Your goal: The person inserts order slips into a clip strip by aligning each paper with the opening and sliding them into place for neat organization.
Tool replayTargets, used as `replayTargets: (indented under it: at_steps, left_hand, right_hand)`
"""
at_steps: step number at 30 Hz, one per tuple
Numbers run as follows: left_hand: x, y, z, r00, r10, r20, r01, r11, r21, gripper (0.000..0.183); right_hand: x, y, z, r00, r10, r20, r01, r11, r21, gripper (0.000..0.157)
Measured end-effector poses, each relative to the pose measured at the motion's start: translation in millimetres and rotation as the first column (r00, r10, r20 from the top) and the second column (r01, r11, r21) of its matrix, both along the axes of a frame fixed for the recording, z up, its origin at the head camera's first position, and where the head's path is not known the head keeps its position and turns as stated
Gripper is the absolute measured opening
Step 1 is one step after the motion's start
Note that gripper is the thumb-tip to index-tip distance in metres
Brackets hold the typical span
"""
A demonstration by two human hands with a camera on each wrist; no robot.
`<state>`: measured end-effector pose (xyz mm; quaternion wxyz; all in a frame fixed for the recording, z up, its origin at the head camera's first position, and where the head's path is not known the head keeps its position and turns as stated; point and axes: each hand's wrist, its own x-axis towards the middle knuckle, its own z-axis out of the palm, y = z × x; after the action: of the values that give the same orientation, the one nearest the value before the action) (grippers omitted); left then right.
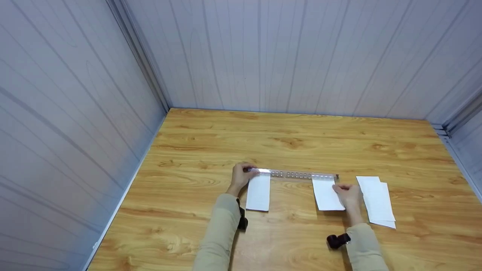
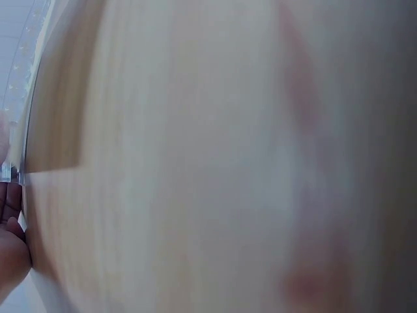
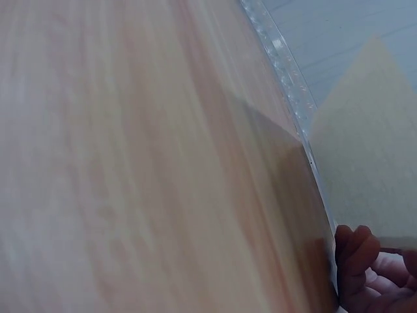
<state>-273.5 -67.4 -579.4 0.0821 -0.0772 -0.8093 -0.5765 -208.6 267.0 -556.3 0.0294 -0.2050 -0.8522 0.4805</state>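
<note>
A long clear plastic strip like a ruler (image 1: 297, 175), with rows of round marks along it, lies crosswise on the table. My left hand (image 1: 240, 177) pinches its left end, just above a white paper slip (image 1: 258, 192) whose top edge meets the strip. Near the strip's right end is another white paper slip (image 1: 327, 194), its top overlapping the strip. The fingers and thumb of my right hand (image 1: 349, 195) pinch this slip's right edge. In the right wrist view the slip (image 3: 365, 150) appears raised at the hand. The left wrist view shows only part of the left hand (image 2: 12, 241).
More white paper slips (image 1: 377, 201) lie overlapping to the right of my right hand. The wood-grain table (image 1: 233, 139) meets pale panel walls (image 1: 263, 56) at the back and left. Each wrist carries a small black camera (image 1: 335, 241).
</note>
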Motion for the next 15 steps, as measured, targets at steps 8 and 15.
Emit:
replayTargets:
  at_steps: [8, 15]
  left_hand:
    - [1.6, 0.9, 2.3, 1.000, 0.000, -0.003, 0.000, 1.000, 0.001, 0.014]
    - [1.2, 0.2, 1.5, 1.000, -0.006, -0.005, 0.006, 1.000, -0.005, 0.013]
  right_hand:
    - [-0.9, -3.9, -0.5, 1.000, 0.002, -0.009, -0.003, 0.999, -0.037, 0.024]
    - [-1.1, -8.4, -1.2, 1.000, 0.005, -0.005, -0.005, 1.000, -0.007, 0.025]
